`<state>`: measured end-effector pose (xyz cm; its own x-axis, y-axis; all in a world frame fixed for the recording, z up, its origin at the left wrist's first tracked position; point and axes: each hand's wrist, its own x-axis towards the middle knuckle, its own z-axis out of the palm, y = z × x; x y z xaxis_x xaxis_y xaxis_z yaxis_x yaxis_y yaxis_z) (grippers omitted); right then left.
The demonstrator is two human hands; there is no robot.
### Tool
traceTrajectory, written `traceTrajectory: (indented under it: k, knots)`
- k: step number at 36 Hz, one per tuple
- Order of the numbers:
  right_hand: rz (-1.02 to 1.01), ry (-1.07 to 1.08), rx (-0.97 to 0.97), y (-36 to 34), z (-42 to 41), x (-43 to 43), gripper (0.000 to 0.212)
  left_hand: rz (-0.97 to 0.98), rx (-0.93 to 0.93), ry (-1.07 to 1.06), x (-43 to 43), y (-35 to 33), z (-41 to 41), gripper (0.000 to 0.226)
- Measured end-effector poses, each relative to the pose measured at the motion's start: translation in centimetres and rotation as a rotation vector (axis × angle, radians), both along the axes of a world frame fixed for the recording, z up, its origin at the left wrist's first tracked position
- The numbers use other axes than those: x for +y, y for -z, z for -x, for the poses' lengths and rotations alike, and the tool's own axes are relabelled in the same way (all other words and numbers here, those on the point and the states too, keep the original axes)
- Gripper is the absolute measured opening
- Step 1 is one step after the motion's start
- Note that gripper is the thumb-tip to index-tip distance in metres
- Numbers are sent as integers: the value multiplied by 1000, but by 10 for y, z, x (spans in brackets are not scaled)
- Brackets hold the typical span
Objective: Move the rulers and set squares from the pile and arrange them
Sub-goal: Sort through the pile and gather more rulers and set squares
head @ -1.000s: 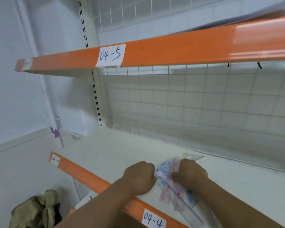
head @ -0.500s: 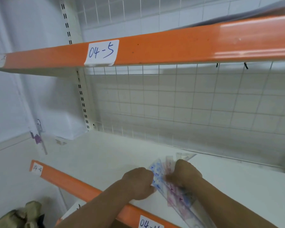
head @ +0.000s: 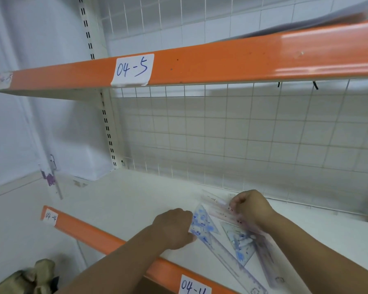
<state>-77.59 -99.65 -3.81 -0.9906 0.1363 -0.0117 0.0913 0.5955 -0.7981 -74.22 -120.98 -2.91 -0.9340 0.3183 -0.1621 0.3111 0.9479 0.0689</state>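
Note:
A loose pile of clear plastic rulers and set squares lies on the white shelf. My left hand grips the edge of a blue-patterned set square. My right hand pinches a pink-tinted ruler near the back of the pile. Another blue-printed set square lies flat between my forearms, next to a long clear ruler that runs toward the shelf's front edge. My right forearm covers part of the pile.
An orange shelf beam labelled 04-5 hangs overhead. The front beam carries 04-4 labels. A wire grid panel backs the shelf. A beige bag lies on the floor at lower left.
My right hand has moved back and to the right with the pink ruler, spreading the pile. The view has shifted right and closer.

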Motion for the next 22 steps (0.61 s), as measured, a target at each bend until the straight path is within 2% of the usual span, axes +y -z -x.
traceTrajectory:
  k: [2,6,8,11,13,18,20,22]
  knots:
    - [-22,-64,44,-3,-3,3,47,-52,51,-27,0,1,4,59]
    - [-23,-243,-22,-9,-10,2,25,-159,141,-24,4,-2,6,83]
    - [3,-327,-69,-10,-15,1,23,-148,183,-2,5,-4,6,77]
    - [47,-388,-86,-13,-22,-3,20,-73,269,31,7,-5,6,40]
    - [58,-403,-62,-12,-24,-4,13,-18,305,43,7,-5,5,25]
    - [-8,-464,-71,-12,-28,-3,18,20,316,33,0,-1,8,27]
    - [-72,-441,-58,-14,-30,-6,13,7,306,8,-1,1,10,35]
    - [-97,-354,-25,-13,-28,-5,26,-25,283,-50,0,0,10,49]
